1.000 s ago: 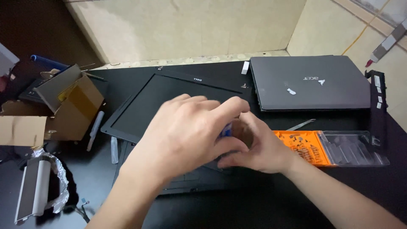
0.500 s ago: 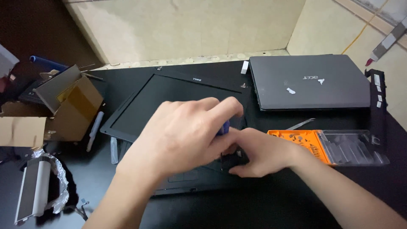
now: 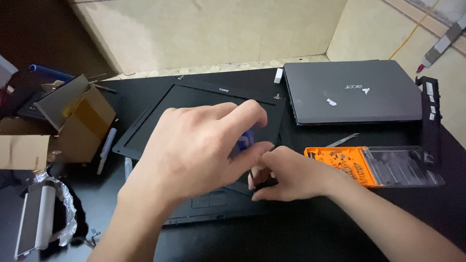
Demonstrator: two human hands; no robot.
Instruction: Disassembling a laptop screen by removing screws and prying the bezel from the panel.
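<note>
left hand (image 3: 199, 150): over the open black laptop (image 3: 213, 201), fingers closed on a small blue tool (image 3: 247, 138)
right hand (image 3: 289, 174): fingertips pinched narrow at the laptop's right edge
progress: bezel frame (image 3: 160, 121) already off; base still assembled
far: closed grey laptop (image 3: 352, 92), orange bit case (image 3: 347, 162)

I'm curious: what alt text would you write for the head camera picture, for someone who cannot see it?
Two bare hands meet over a black laptop on a black table: the left hand pinches a small blue tool, and the right hand presses at the edge of a loose black screen frame. An orange screwdriver bit case, a closed grey laptop and cardboard boxes lie around.
</note>
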